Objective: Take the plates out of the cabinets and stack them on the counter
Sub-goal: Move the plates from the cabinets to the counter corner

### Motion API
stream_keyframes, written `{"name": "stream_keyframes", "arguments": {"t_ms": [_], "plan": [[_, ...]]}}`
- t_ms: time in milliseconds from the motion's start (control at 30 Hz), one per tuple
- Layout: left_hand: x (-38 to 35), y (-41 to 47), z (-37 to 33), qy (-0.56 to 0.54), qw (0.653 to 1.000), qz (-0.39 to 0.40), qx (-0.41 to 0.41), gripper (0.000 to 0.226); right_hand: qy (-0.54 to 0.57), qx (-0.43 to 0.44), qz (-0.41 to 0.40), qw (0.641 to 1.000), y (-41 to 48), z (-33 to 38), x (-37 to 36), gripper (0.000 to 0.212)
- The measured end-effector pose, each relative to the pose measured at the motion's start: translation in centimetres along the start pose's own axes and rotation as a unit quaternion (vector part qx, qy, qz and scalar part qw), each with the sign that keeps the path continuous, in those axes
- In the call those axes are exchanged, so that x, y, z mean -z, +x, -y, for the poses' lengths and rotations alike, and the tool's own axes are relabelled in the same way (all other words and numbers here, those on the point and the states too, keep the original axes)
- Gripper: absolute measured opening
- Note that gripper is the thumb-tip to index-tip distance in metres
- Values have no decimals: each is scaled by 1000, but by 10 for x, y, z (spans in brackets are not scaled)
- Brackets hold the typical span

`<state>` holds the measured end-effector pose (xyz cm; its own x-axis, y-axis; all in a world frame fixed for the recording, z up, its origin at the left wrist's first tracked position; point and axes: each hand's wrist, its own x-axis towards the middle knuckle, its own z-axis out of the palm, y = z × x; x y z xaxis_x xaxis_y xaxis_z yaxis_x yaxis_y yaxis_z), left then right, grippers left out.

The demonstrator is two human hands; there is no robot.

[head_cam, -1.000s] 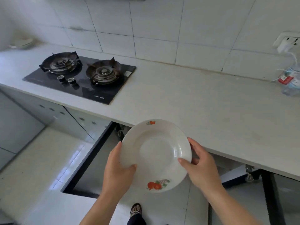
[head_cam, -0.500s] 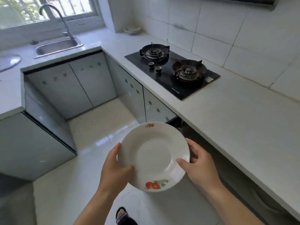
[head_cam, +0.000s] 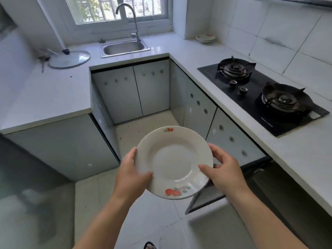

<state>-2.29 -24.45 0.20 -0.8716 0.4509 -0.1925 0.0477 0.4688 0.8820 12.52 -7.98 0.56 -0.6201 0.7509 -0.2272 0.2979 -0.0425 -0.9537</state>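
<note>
Change of view: since half a second ago the camera has swung left; the window (head_cam: 116, 9) and the whole tap (head_cam: 128, 18) now show, and the gas hob (head_cam: 260, 94) has shifted to the right edge.
Plate, change: the plate (head_cam: 173, 162) stays at the same place in the frame, in the same two-handed grip.
Plate, position: held face up in the air over the floor (head_cam: 143, 126), beside the counter (head_cam: 296, 150) but apart from it; red fruit prints on its near and far rim.
Left hand: the left hand (head_cam: 132, 174) clamps the plate's left rim, thumb on top, fingers hidden beneath.
Right hand: the right hand (head_cam: 224, 171) clamps the right rim, thumb lying on the inner face, fingers curled round the edge.
Open cabinet door: the door (head_cam: 206, 196) stands open under the counter, partly covered by the plate and right hand.
Far corner: a small stack of dishes (head_cam: 205, 38) sits on the counter near the window.
Sink side: the sink (head_cam: 124, 47) lies below the tap; a glass lid (head_cam: 69, 59) rests flat on the counter to its left.
Bottom edge: the tip of a sandal (head_cam: 150, 246) shows between the forearms.
</note>
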Motion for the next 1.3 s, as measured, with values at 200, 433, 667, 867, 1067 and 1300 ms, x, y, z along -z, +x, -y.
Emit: {"name": "stream_keyframes", "arguments": {"t_ms": [200, 433, 667, 867, 1067, 1300], "plan": [[64, 54, 11, -6, 999, -32, -5, 75, -10, 5, 30, 1000, 46, 23, -86, 61], [111, 123, 11, 6, 998, -64, -20, 74, -6, 14, 49, 999, 108, 50, -152, 60], [113, 241, -19, 17, 999, -28, -35, 56, 32, 9, 20, 999, 212, 72, -182, 63], [91, 386, -60, 21, 999, 8, -37, 57, 61, -6, -7, 998, 344, 99, -196, 64], [86, 520, -115, 26, 997, 26, -61, 57, 75, 4, -12, 997, 474, 148, -214, 61], [90, 662, -155, 16, 995, 30, -92, 60, 71, 15, -27, 997, 603, 197, -249, 60]]}}
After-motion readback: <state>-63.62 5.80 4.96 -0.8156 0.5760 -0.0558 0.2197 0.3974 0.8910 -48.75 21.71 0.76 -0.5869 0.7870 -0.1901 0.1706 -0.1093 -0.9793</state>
